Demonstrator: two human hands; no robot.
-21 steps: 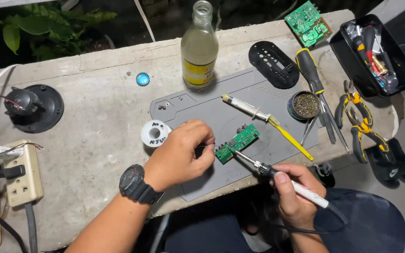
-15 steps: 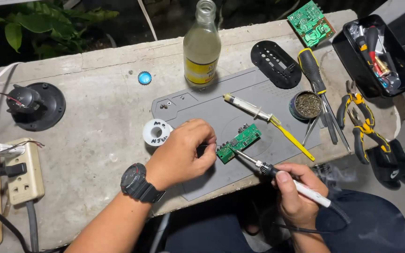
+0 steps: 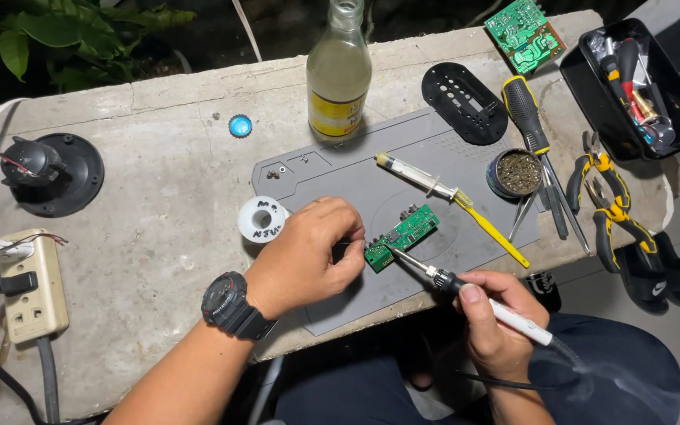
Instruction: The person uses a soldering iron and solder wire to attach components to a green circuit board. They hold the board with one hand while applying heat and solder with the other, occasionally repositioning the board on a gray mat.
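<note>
Head view, only one. Left hand (image 3: pixel 308 252) sits centre frame on the grey work mat (image 3: pixel 340 169), fingers curled and pressed together at the tips, pinching at the left end of the small green circuit board (image 3: pixel 401 236); exactly what the fingertips grip is hidden by the hand. Black wristwatch (image 3: pixel 230 303) on that wrist. The board lies flat on the mat, centre of frame, tilted with its right end higher.

Right hand (image 3: pixel 497 323), lower right, fingers wrapped tight around a soldering iron (image 3: pixel 466 291) like a pen, thumb on top. The iron's tip touches the lower left corner of the board.

Just left of the left hand: white solder spool (image 3: pixel 262 219), at the mat's edge. Above the board: syringe (image 3: pixel 419 175) lying diagonally, end to end with a yellow toothbrush (image 3: pixel 493 228) running down right. Upper centre: glass bottle (image 3: pixel 340 75) upright on the concrete table (image 3: pixel 143 165), blue bottle cap (image 3: pixel 240 125) to its left. Right of the mat: round tin of brass wool (image 3: pixel 517 173), screwdriver (image 3: pixel 530 118), tweezers, yellow-handled pliers (image 3: pixel 611 208). Black oval plastic cover (image 3: pixel 464 102) upper right, second green circuit board (image 3: pixel 525 33) at the top edge, black tool tray (image 3: pixel 631 79) far right. Far left: black round base (image 3: pixel 53 169) and beige power strip (image 3: pixel 33 287).
</note>
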